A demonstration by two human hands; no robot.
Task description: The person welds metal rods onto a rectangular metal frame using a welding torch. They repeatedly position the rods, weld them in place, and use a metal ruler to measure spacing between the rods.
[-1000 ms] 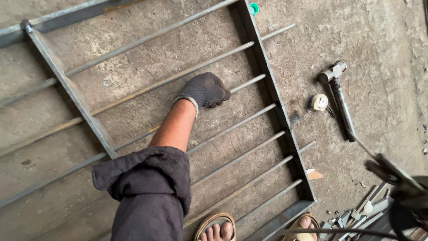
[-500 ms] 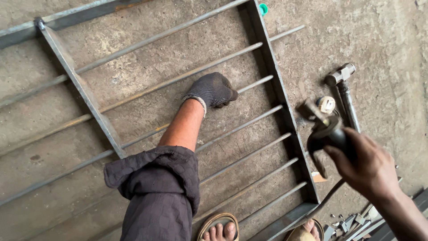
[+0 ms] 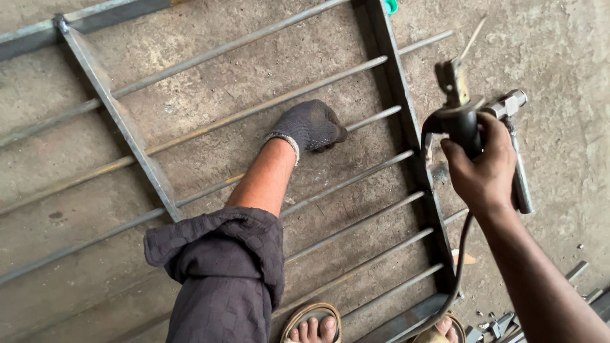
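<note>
My left hand (image 3: 311,124), in a dark grey work glove, rests fingers down on a thin steel rod (image 3: 375,117) of a metal grille frame (image 3: 397,95) lying on the concrete floor. My right hand (image 3: 483,168) is bare and closed around the black handle of a welding electrode holder (image 3: 459,111), held up above the frame's right side bar. A thin welding rod (image 3: 471,39) sticks out of the holder's jaw, pointing up and away. A black cable (image 3: 459,267) hangs from the handle.
A hammer (image 3: 516,152) lies on the floor just right of the frame, partly behind my right hand. My sandalled feet (image 3: 311,327) show at the bottom edge. Scrap metal pieces (image 3: 578,273) lie at the lower right. A green object (image 3: 390,6) sits at the frame's top.
My right hand came into view from the lower right carrying the electrode holder and rose up over the frame's right bar. The gloved left hand stayed on the rod.
</note>
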